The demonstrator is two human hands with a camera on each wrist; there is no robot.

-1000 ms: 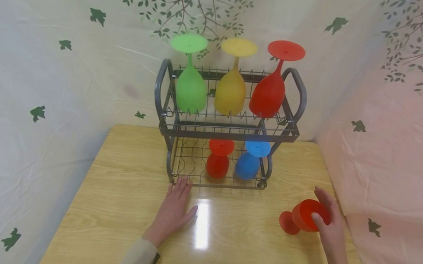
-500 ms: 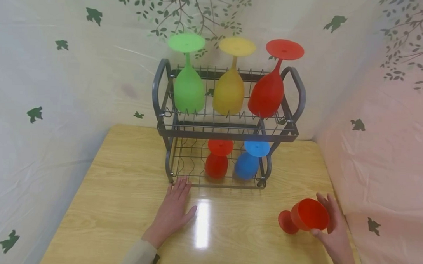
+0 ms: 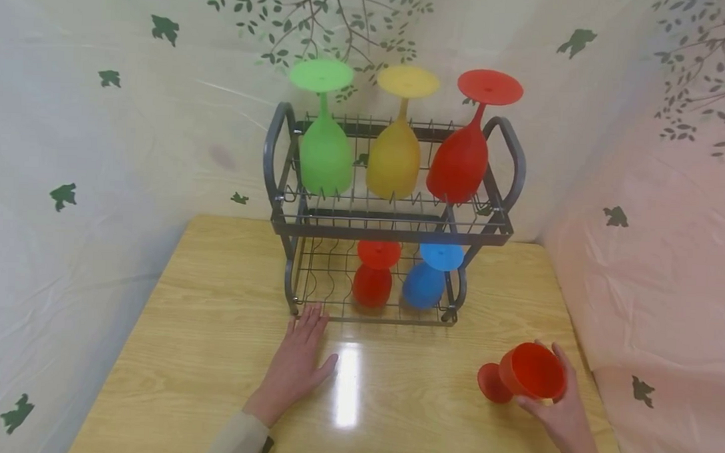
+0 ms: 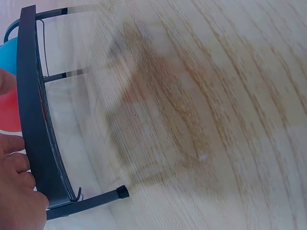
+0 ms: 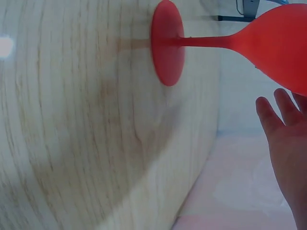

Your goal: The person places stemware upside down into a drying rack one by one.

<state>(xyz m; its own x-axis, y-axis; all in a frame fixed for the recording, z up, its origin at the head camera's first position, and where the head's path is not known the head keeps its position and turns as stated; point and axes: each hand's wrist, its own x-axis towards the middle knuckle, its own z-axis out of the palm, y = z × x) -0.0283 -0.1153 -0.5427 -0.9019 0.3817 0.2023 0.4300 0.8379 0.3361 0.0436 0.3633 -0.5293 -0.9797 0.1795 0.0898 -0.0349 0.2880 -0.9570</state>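
Observation:
A red plastic wine glass (image 3: 534, 371) stands upright on the table at the right, bowl up. My right hand (image 3: 562, 410) grips its bowl from the right, thumb on the near side and fingers round the far side. In the right wrist view, the glass's round foot (image 5: 168, 43) rests on the wood. My left hand (image 3: 294, 364) lies spread on the table, its fingertips at the front left of the dark two-tier dish rack (image 3: 392, 233). Upside down on the lower tier are a red glass (image 3: 372, 283) and a blue glass (image 3: 424, 284).
On the upper tier, a green glass (image 3: 326, 158), a yellow glass (image 3: 394, 161) and a red glass (image 3: 458, 164) sit upside down. A patterned cloth (image 3: 101, 144) hangs behind and beside the wooden table (image 3: 184, 353).
My right hand has shifted from over the glass's rim to round its bowl, the thumb moving from inside the rim to the near outer side. My left hand stays in place.

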